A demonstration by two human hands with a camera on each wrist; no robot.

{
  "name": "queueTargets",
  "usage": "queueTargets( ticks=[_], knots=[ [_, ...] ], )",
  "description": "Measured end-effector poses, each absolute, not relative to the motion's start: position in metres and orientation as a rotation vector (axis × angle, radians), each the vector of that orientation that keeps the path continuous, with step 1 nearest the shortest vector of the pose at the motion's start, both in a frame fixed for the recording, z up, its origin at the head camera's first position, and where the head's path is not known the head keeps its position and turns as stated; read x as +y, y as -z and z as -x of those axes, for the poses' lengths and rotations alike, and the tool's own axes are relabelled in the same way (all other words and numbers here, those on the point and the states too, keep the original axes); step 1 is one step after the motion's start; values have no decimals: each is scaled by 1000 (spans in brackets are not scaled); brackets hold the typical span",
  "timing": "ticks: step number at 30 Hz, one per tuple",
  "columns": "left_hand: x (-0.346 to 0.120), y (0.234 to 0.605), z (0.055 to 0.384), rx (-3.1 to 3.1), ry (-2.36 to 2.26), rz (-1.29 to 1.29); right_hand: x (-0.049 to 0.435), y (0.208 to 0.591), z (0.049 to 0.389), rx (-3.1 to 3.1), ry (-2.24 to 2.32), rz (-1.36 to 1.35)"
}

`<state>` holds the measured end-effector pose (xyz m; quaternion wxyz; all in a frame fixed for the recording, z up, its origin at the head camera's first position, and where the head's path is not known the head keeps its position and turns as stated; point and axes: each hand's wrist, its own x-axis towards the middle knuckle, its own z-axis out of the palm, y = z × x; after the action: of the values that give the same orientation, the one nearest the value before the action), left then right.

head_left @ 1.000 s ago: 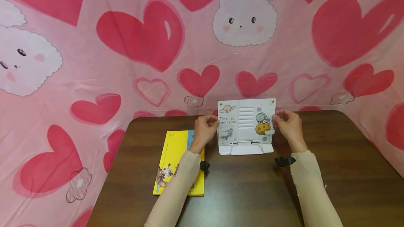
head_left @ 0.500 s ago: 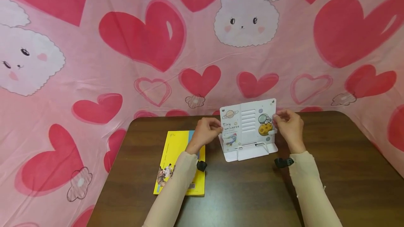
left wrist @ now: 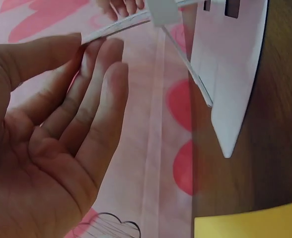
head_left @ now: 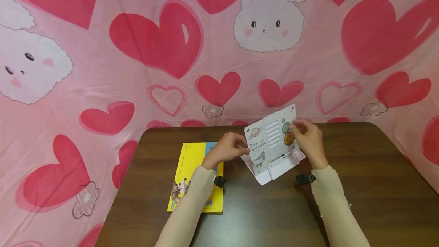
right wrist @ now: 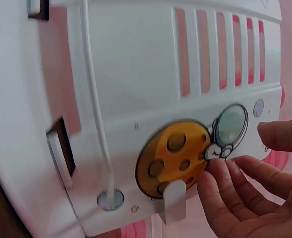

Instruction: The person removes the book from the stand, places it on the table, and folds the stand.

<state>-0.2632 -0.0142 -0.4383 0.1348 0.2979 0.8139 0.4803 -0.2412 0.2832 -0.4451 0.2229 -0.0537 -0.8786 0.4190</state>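
Beside the book (head_left: 192,159) on the table (head_left: 260,220), before pink cloth (head_left: 219,56), the stand (head_left: 273,140) is pinched by the left hand (head_left: 226,148); any grip by the right hand (head_left: 308,140) is unclear. From the right wrist, a clip (right wrist: 175,201) is better shown.

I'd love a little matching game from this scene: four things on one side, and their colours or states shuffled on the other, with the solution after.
Things
1. Stand
2. Book
3. Table
4. Backdrop

Descriptions
A. Dark brown
B. Pink and red, patterned with hearts
C. Pinched at one edge by the left hand
D. Yellow with a blue strip

Right pairs: 1-C, 2-D, 3-A, 4-B
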Motion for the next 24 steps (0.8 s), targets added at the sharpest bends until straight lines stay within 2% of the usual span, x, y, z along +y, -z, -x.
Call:
queueTargets(
  ticks=[24],
  knots=[
    [26, 428, 228, 2425, -1096, -1170, 251, 445, 240, -2575, -1291, -212]
  ],
)
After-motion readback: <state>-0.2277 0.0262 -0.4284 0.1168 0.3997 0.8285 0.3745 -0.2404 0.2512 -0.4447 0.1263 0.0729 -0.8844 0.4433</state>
